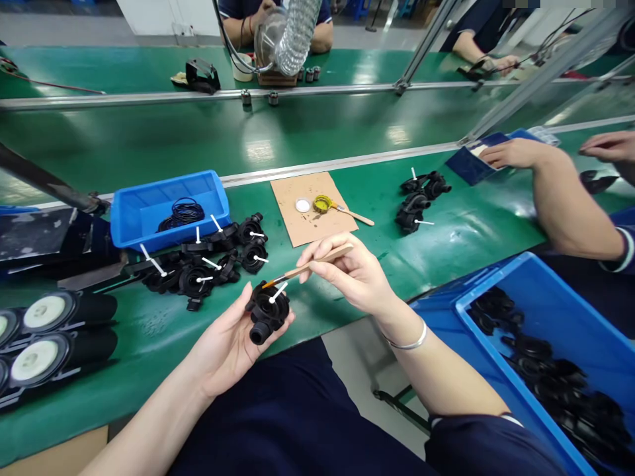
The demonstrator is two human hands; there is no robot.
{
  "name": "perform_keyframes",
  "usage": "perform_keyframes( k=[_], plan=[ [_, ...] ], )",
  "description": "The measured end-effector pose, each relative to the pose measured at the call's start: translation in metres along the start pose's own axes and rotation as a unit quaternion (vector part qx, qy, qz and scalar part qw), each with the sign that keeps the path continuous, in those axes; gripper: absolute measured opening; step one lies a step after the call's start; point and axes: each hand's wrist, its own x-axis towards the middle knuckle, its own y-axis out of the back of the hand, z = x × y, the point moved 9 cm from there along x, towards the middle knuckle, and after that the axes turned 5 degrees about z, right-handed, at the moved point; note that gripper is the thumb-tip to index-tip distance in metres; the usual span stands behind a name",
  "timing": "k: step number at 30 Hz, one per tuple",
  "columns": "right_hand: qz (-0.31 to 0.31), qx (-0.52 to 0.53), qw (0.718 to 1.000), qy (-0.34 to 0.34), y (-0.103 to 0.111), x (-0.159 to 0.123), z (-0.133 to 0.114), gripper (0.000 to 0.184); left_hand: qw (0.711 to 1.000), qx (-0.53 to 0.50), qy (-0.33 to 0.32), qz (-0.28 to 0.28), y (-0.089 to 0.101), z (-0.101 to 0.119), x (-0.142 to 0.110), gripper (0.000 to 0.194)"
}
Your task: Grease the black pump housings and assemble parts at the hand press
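Observation:
My left hand (238, 337) is closed around a black plastic pump housing (265, 314) with a round opening, a threaded port and a thin white shaft sticking up. Between the thumb and fingers of my right hand (350, 271) is a small brush (317, 263) with a wooden handle. Its bristles touch the rim of the housing. Beyond my hands lies a cardboard sheet (297, 228). On it are a white round cap (302, 205), a small dish of yellow grease (322, 203) and a second wooden-handled brush (357, 215).
Several similar housings (198, 281) lie left, before a blue tray (169, 228) of black rings. More housings (414, 201) stand right; a blue crate (526, 317) holds others. Black cylinders (94, 330) sit far left. A co-worker's hand (516, 153) reaches into a dark blue box (476, 165).

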Motion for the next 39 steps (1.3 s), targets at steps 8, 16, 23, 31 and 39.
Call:
perform_keyframes(
  k=[8, 16, 23, 31, 39],
  plan=[
    [-0.013, -0.001, 1.000, 0.012, -0.005, 0.003, 0.000, 0.014, 0.999, 0.028, 0.007, -0.014, -0.007, -0.003, 0.000, 0.037],
    [-0.057, -0.165, 0.983, 0.063, -0.004, 0.002, -0.014, 0.016, 0.998, 0.056, 0.020, 0.004, -0.005, -0.003, 0.001, 0.040],
    [-0.048, -0.129, 0.987, 0.080, -0.006, 0.003, -0.017, 0.019, 0.998, 0.051, 0.027, 0.002, -0.007, -0.006, 0.003, 0.041],
    [-0.057, -0.231, 0.968, 0.081, -0.004, 0.003, -0.023, 0.019, 0.998, 0.067, 0.009, 0.002, -0.006, -0.001, 0.001, 0.038],
    [-0.023, -0.217, 0.974, 0.063, 0.000, 0.000, -0.020, 0.017, 0.978, 0.177, -0.092, -0.058, -0.012, 0.007, 0.002, 0.033]
  ],
)
